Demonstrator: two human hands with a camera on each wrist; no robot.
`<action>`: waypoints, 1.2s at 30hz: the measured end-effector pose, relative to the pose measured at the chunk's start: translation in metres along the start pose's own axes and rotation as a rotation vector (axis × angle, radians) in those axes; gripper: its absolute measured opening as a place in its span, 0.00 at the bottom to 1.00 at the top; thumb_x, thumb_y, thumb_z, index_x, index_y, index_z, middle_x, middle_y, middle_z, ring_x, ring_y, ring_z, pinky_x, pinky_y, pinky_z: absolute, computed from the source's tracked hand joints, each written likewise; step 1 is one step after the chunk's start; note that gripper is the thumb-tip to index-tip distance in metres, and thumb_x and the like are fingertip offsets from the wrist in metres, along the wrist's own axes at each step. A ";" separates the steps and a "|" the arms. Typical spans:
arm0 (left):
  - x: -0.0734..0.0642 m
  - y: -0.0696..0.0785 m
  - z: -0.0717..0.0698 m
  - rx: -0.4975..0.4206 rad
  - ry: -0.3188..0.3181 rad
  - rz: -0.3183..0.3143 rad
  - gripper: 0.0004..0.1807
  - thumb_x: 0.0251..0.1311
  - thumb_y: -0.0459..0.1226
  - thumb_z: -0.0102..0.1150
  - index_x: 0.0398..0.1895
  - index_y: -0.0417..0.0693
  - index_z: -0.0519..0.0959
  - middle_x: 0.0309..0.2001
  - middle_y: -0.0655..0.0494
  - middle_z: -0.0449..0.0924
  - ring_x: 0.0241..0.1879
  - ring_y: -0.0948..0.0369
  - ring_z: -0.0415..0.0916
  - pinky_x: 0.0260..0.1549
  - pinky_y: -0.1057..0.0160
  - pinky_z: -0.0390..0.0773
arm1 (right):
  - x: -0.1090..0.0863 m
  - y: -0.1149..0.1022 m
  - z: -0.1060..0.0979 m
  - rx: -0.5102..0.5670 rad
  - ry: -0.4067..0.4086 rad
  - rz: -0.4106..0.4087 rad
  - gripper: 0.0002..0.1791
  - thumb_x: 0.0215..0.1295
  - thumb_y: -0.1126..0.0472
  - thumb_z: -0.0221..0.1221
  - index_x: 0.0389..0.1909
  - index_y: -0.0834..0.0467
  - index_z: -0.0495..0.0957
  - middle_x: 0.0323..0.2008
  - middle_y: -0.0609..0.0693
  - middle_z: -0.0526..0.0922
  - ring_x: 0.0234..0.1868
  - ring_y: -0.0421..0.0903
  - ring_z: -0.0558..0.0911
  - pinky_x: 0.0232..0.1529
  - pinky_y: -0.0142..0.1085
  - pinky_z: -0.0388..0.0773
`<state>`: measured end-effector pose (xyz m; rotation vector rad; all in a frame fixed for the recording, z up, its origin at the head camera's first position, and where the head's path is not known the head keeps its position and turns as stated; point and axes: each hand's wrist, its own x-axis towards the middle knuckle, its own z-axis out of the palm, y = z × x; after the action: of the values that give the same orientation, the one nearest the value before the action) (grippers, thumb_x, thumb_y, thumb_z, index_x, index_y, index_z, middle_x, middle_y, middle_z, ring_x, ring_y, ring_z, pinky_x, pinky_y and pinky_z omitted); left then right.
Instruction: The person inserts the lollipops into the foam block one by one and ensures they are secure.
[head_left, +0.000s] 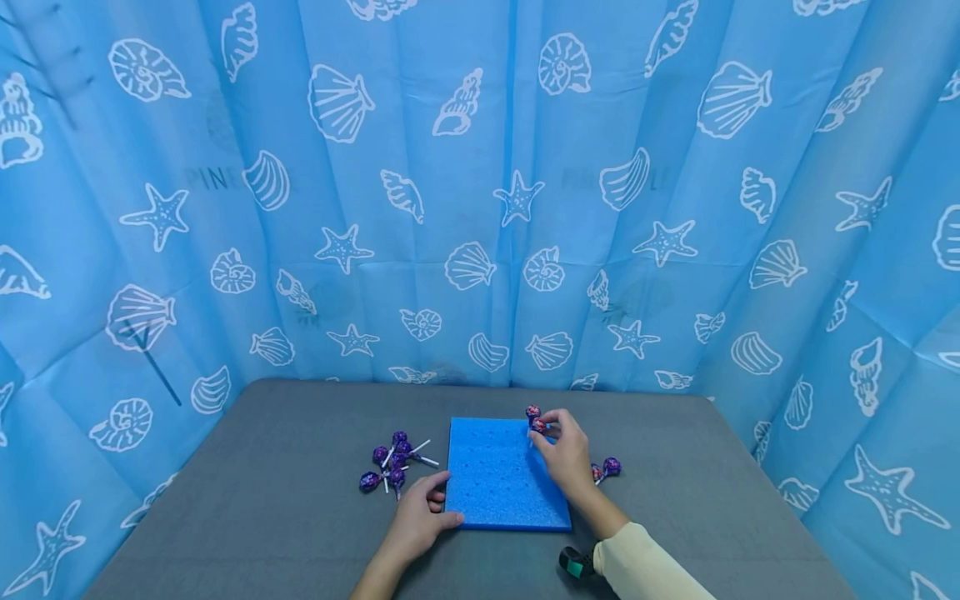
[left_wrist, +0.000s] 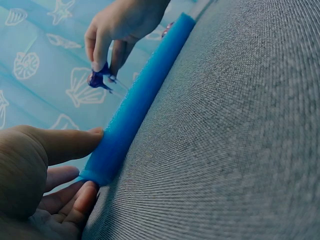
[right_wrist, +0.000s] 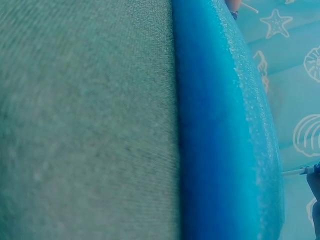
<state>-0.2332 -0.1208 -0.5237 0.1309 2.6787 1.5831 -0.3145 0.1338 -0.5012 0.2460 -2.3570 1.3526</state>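
Note:
A blue foam board [head_left: 502, 487] with several small holes lies flat on the table. My left hand [head_left: 422, 515] grips its front left corner, thumb [left_wrist: 75, 145] on one side and fingers [left_wrist: 82, 205] on another. Over the back right part of the board, my right hand [head_left: 566, 446] pinches a lollipop [head_left: 537, 426] in a shiny red and purple wrapper. Its white stick [left_wrist: 120, 89] points down to the foam in the left wrist view. A second wrapped lollipop [head_left: 533, 411] shows just behind it, at the board's back right corner.
Left of the board lies a loose pile of purple lollipops [head_left: 397, 458] with white sticks. More lollipops [head_left: 611, 467] lie to the right, beside my right forearm. A black device with a green patch [head_left: 576, 563] is at my right sleeve. A blue shell-print curtain [head_left: 480, 208] hangs behind the grey table [head_left: 300, 500].

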 end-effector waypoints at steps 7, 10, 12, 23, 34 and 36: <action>-0.001 0.003 -0.001 -0.001 -0.009 -0.001 0.37 0.46 0.35 0.75 0.63 0.40 0.72 0.47 0.49 0.75 0.41 0.56 0.73 0.39 0.54 0.76 | 0.000 0.001 -0.002 -0.029 0.003 -0.027 0.14 0.61 0.64 0.66 0.44 0.57 0.74 0.44 0.53 0.79 0.50 0.52 0.80 0.51 0.50 0.76; -0.001 0.003 -0.001 -0.002 -0.011 -0.003 0.38 0.46 0.35 0.75 0.63 0.40 0.72 0.47 0.49 0.75 0.41 0.56 0.73 0.40 0.54 0.76 | 0.000 0.002 -0.003 -0.027 0.008 -0.036 0.14 0.61 0.65 0.67 0.45 0.57 0.74 0.44 0.52 0.79 0.50 0.52 0.79 0.53 0.52 0.75; -0.001 0.003 -0.001 0.000 -0.010 -0.007 0.38 0.46 0.36 0.75 0.63 0.40 0.72 0.47 0.50 0.75 0.41 0.57 0.73 0.40 0.54 0.76 | 0.000 0.002 -0.004 -0.024 0.010 -0.037 0.14 0.60 0.65 0.67 0.45 0.57 0.75 0.44 0.52 0.79 0.50 0.52 0.79 0.53 0.52 0.74; -0.001 0.002 0.000 0.007 -0.002 -0.013 0.37 0.47 0.35 0.75 0.63 0.41 0.73 0.47 0.50 0.75 0.41 0.57 0.73 0.39 0.55 0.76 | -0.002 0.004 -0.014 -0.089 -0.005 -0.038 0.16 0.60 0.63 0.68 0.48 0.58 0.77 0.47 0.53 0.79 0.52 0.52 0.77 0.50 0.53 0.75; -0.001 0.001 0.000 0.012 0.002 0.000 0.37 0.47 0.35 0.75 0.63 0.39 0.72 0.47 0.49 0.75 0.41 0.56 0.73 0.40 0.54 0.76 | -0.009 0.017 -0.028 -0.200 -0.023 -0.129 0.20 0.58 0.63 0.69 0.51 0.60 0.77 0.49 0.53 0.81 0.53 0.53 0.76 0.52 0.54 0.72; -0.001 0.000 0.000 0.014 0.001 0.002 0.37 0.47 0.35 0.75 0.63 0.39 0.72 0.47 0.49 0.75 0.41 0.56 0.73 0.40 0.54 0.76 | -0.010 0.018 -0.033 -0.224 -0.040 -0.159 0.21 0.57 0.63 0.69 0.51 0.61 0.77 0.48 0.54 0.81 0.52 0.54 0.75 0.52 0.55 0.71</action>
<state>-0.2322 -0.1208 -0.5237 0.1331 2.6913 1.5655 -0.3035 0.1705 -0.5053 0.3877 -2.4389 1.0109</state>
